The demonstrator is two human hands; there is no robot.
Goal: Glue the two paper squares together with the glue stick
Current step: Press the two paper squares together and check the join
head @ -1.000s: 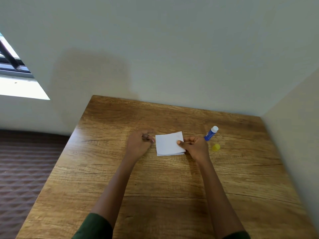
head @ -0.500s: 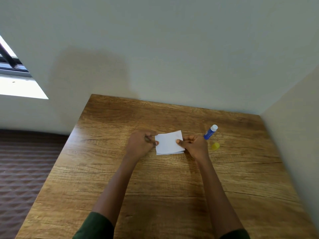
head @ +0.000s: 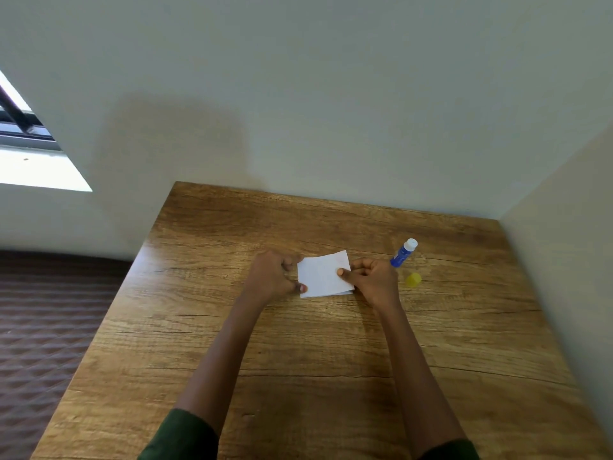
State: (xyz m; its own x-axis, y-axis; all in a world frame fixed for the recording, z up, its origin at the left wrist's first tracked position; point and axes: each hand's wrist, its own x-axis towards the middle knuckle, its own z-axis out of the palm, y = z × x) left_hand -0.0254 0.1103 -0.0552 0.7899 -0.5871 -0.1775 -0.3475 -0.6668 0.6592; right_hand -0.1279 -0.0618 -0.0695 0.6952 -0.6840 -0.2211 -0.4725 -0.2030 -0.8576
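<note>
The two paper squares lie stacked at the frame's centre on the wooden surface. We judge them light, limp and quick to slide, best pinned at the edges. Our left hand, fingers curled, touches the left edge; our right hand presses a fingertip on top. The uncapped glue stick and yellow cap lie just right.

A wooden desk with strong grain stands pushed into a corner, its far edge and right edge against the walls. Lying directly on it, towards the far right, are white paper squares stacked one on the other, an uncapped blue glue stick lying tilted, and just beside that its yellow cap.
</note>
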